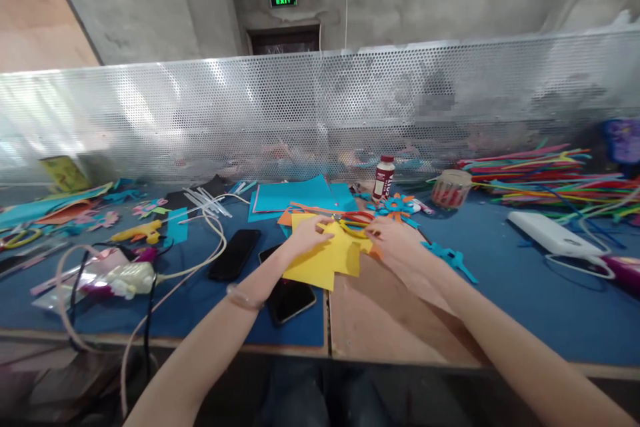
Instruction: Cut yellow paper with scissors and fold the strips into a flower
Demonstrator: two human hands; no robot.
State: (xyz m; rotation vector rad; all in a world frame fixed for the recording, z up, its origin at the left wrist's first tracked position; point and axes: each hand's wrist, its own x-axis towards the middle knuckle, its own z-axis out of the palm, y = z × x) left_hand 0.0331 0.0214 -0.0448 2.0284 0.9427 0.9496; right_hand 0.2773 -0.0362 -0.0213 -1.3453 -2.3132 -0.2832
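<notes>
My left hand [311, 235] rests over yellow paper [314, 272], with its thumb and forefinger apart on the sheet. A smaller yellow piece [347, 255] overlaps it on the right. My right hand [393, 235] is closed, its fingertips at the yellow handle of a pair of scissors [356, 232], beside the smaller piece. The scissors' blades are hard to make out. Just behind lies a red-orange handle loop [361, 215]. Orange paper [285, 217] shows under the yellow sheet, and a blue and orange paper flower [396, 207] lies behind my right hand.
Two phones [235, 253] [293, 300] lie near my left forearm. Cables and a yellow glue gun [137, 233] are further left. Blue sheets [290, 195], a bottle [384, 177] and a jar [451, 188] stand behind. Right are coloured strips [565, 180] and a white power strip [553, 235].
</notes>
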